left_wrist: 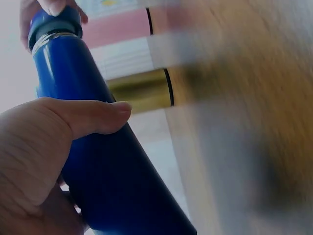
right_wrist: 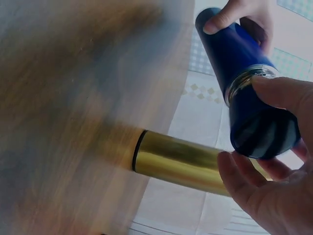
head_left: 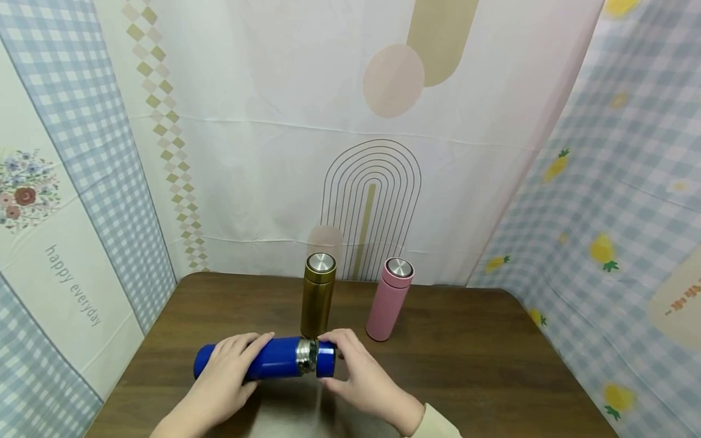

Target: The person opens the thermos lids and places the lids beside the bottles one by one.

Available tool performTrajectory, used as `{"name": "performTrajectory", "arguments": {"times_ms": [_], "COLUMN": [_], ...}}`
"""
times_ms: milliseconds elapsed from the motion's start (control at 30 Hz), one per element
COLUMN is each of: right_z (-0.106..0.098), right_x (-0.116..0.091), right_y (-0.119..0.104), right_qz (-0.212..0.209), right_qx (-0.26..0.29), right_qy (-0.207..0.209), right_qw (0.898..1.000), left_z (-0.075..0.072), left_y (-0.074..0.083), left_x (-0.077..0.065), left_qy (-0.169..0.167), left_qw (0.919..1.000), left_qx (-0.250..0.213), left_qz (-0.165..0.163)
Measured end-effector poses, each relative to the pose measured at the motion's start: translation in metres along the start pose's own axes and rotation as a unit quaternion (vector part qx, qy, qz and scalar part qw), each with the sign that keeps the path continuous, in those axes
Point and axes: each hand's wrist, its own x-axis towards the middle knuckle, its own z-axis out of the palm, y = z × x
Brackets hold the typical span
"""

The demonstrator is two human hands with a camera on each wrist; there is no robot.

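A blue thermos bottle (head_left: 278,358) lies sideways in the air over the table, its base to the left. My left hand (head_left: 223,378) grips its body, thumb along the near side in the left wrist view. At the other end, my right hand (head_left: 358,377) holds the blue cap (head_left: 326,359) between thumb and fingers. Silver threaded neck (head_left: 305,356) shows between cap and body, and the cap sits right at the mouth. The right wrist view shows the cap's dark end (right_wrist: 266,133) facing the right palm. Part of the body is hidden under the left hand.
A gold thermos (head_left: 316,298) stands upright just behind the hands. To its right is an upright pink thermos (head_left: 389,301); both have silver-topped lids. The brown wooden table (head_left: 482,353) ends at a hanging patterned cloth (head_left: 263,182), with checked cloths at both sides.
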Motion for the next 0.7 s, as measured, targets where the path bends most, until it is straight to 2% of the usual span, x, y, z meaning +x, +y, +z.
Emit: {"name": "performTrajectory", "arguments": {"times_ms": [167,267,400,533,700], "right_z": [-0.002,-0.002,0.003,0.01,0.02], "right_x": [-0.001,-0.002,-0.001,0.002,0.007], "right_y": [0.004,0.007,0.009,0.011,0.015], "right_qz": [0.026,0.049,0.079,0.114,0.139], "right_qx": [0.012,0.021,0.012,-0.019,-0.026], "right_qy": [0.021,0.02,0.027,0.035,0.027], "right_qw": [0.999,0.998,0.996,0.993,0.99], "left_z": [-0.001,-0.001,0.001,0.0,-0.002], "left_y": [-0.01,-0.012,-0.013,-0.014,-0.017], "left_x": [-0.001,-0.001,0.002,0.008,0.02], "left_qy": [0.01,0.023,0.064,0.095,0.092], "left_qw": [0.9988,0.998,0.9952,0.9876,0.9737], "left_qx": [-0.017,-0.03,-0.05,-0.085,-0.133], "left_qz": [-0.045,-0.05,-0.055,-0.091,-0.16]}}
